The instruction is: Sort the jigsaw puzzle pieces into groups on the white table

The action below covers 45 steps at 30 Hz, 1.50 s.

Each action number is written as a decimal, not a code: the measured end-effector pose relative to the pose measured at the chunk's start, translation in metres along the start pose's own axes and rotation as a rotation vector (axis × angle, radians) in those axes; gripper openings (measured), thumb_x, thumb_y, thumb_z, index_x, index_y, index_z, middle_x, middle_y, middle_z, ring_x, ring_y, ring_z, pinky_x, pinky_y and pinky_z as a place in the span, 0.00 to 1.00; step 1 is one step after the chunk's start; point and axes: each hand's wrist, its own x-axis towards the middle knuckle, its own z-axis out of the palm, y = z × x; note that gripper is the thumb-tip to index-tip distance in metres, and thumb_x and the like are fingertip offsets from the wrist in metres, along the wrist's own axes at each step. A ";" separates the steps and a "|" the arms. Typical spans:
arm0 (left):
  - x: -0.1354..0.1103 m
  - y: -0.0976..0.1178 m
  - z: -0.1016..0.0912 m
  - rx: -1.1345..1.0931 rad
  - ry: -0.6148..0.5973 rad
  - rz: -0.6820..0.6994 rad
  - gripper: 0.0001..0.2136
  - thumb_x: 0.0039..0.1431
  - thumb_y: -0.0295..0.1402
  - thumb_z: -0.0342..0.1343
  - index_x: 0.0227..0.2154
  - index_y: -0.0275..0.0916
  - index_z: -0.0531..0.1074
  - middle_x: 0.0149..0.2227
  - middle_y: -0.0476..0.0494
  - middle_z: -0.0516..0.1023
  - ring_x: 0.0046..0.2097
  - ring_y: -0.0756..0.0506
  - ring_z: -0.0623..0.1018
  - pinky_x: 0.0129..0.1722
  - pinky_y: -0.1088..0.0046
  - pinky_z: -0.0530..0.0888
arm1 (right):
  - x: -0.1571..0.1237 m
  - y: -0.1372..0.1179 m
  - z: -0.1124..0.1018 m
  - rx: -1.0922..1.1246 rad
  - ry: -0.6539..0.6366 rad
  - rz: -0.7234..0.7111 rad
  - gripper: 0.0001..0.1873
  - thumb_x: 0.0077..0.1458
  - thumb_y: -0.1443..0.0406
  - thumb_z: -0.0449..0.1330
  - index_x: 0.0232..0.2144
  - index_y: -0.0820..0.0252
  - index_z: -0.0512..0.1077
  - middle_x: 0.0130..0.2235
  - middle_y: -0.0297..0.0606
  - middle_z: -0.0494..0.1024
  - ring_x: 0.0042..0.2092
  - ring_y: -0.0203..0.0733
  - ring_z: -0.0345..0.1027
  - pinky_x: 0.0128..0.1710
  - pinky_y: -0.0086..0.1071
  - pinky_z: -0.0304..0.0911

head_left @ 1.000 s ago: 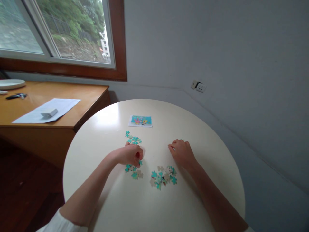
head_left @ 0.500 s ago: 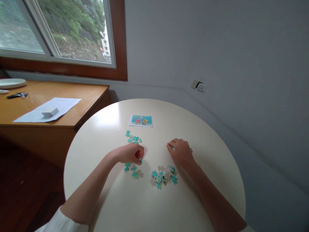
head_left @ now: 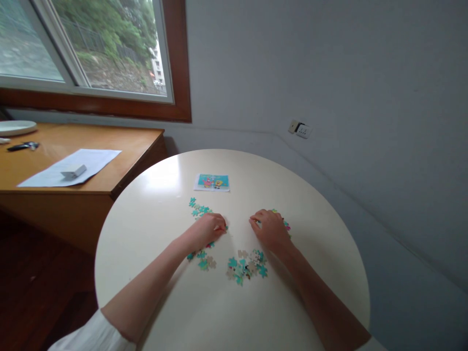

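Note:
My left hand [head_left: 210, 230] is pinched over the middle of the table, and a small teal jigsaw puzzle piece [head_left: 226, 227] shows at its fingertips. Across a short gap, my right hand [head_left: 271, 229] has thumb and fingers closed, with a bit of a teal puzzle piece [head_left: 258, 222] visible between them. Loose pieces lie partly hidden under and behind each hand. Nearer to me sits a pile of teal and grey puzzle pieces [head_left: 243, 269]. Beyond the hands lies a picture card [head_left: 212, 183] with a pink and a yellow cartoon figure.
The round white table [head_left: 219, 317] carries all the pieces. To the left stands a wooden desk [head_left: 139, 139] with a paper sheet [head_left: 93, 158], a small white block [head_left: 73, 171] and a white plate [head_left: 16, 128]. A wall with a socket [head_left: 303, 130] rises behind.
My left hand has moved right and slightly away from me, off the left-hand pieces and toward the table's middle, with a piece in its fingertips. My right hand has stayed nearly still.

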 end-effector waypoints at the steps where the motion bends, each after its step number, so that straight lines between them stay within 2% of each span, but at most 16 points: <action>1: 0.000 0.000 0.000 0.027 -0.019 0.012 0.07 0.52 0.25 0.52 0.23 0.36 0.73 0.36 0.44 0.77 0.39 0.48 0.74 0.42 0.72 0.66 | 0.000 0.000 0.000 0.003 0.005 -0.003 0.11 0.55 0.65 0.52 0.31 0.58 0.76 0.36 0.38 0.77 0.40 0.41 0.67 0.40 0.33 0.52; 4: -0.001 -0.002 0.001 0.091 -0.030 0.012 0.08 0.53 0.26 0.52 0.23 0.37 0.74 0.38 0.45 0.77 0.43 0.46 0.73 0.48 0.67 0.60 | 0.001 0.000 0.002 0.035 0.016 -0.017 0.11 0.55 0.66 0.52 0.30 0.58 0.75 0.36 0.38 0.77 0.39 0.40 0.67 0.40 0.33 0.52; 7: -0.001 -0.005 0.000 0.090 0.041 -0.022 0.07 0.54 0.28 0.51 0.26 0.38 0.74 0.39 0.45 0.77 0.42 0.46 0.73 0.48 0.65 0.59 | 0.001 -0.003 0.005 0.131 0.019 -0.075 0.10 0.55 0.68 0.52 0.32 0.59 0.75 0.37 0.39 0.77 0.40 0.40 0.67 0.42 0.34 0.53; 12: -0.002 -0.005 -0.009 0.100 0.171 -0.128 0.07 0.55 0.29 0.51 0.28 0.37 0.74 0.33 0.45 0.76 0.35 0.48 0.73 0.45 0.66 0.62 | -0.004 -0.013 0.011 0.308 -0.015 -0.293 0.12 0.55 0.68 0.53 0.41 0.58 0.72 0.43 0.41 0.74 0.45 0.41 0.65 0.45 0.36 0.53; 18: -0.004 -0.001 -0.015 0.135 0.155 -0.180 0.09 0.55 0.30 0.49 0.27 0.37 0.74 0.30 0.45 0.74 0.32 0.49 0.72 0.41 0.69 0.66 | -0.012 -0.024 0.010 0.312 -0.097 -0.466 0.20 0.57 0.62 0.52 0.53 0.53 0.64 0.53 0.44 0.68 0.54 0.44 0.58 0.52 0.41 0.50; 23: -0.005 -0.004 -0.018 0.118 0.155 -0.209 0.09 0.54 0.32 0.50 0.25 0.36 0.73 0.29 0.45 0.74 0.30 0.49 0.71 0.35 0.73 0.66 | -0.014 -0.028 0.007 0.292 -0.197 -0.553 0.21 0.59 0.60 0.50 0.55 0.56 0.62 0.58 0.44 0.62 0.60 0.44 0.52 0.56 0.43 0.43; 25: -0.006 -0.005 -0.020 0.088 0.085 -0.213 0.07 0.52 0.33 0.52 0.24 0.37 0.72 0.27 0.46 0.73 0.29 0.50 0.70 0.32 0.74 0.65 | -0.013 -0.028 0.008 0.294 -0.202 -0.542 0.19 0.60 0.62 0.47 0.53 0.56 0.63 0.57 0.43 0.64 0.59 0.42 0.52 0.56 0.43 0.42; 27: -0.009 -0.006 -0.023 0.049 -0.040 -0.208 0.06 0.49 0.33 0.54 0.22 0.37 0.72 0.25 0.48 0.72 0.27 0.51 0.69 0.29 0.76 0.64 | -0.011 -0.026 0.009 0.283 -0.174 -0.490 0.18 0.61 0.64 0.45 0.50 0.57 0.67 0.55 0.43 0.67 0.57 0.40 0.56 0.54 0.42 0.44; 29: -0.012 -0.006 -0.025 -0.001 -0.167 -0.191 0.05 0.46 0.34 0.57 0.23 0.37 0.72 0.24 0.50 0.72 0.26 0.51 0.69 0.26 0.77 0.64 | -0.008 -0.021 0.009 0.238 -0.136 -0.403 0.16 0.61 0.66 0.45 0.45 0.57 0.70 0.52 0.43 0.70 0.55 0.40 0.59 0.52 0.42 0.45; 32: -0.016 -0.007 -0.028 -0.034 -0.285 -0.177 0.06 0.41 0.33 0.61 0.25 0.39 0.73 0.24 0.52 0.71 0.27 0.52 0.68 0.26 0.78 0.63 | -0.005 -0.010 0.004 0.115 -0.103 -0.252 0.15 0.60 0.67 0.47 0.39 0.58 0.74 0.50 0.43 0.72 0.53 0.43 0.61 0.51 0.43 0.46; 37: -0.018 -0.011 -0.028 -0.042 -0.349 -0.155 0.12 0.39 0.31 0.62 0.32 0.40 0.73 0.26 0.52 0.69 0.28 0.51 0.68 0.27 0.78 0.63 | -0.003 0.002 -0.006 -0.034 -0.116 -0.036 0.17 0.59 0.67 0.47 0.32 0.61 0.76 0.48 0.43 0.74 0.51 0.43 0.63 0.50 0.41 0.47; 45: -0.015 -0.016 -0.027 -0.080 -0.380 -0.160 0.08 0.41 0.27 0.59 0.28 0.37 0.71 0.26 0.51 0.68 0.30 0.51 0.67 0.30 0.76 0.64 | -0.001 0.003 -0.002 -0.008 -0.076 0.003 0.16 0.58 0.67 0.47 0.32 0.60 0.76 0.47 0.41 0.75 0.50 0.42 0.64 0.49 0.38 0.46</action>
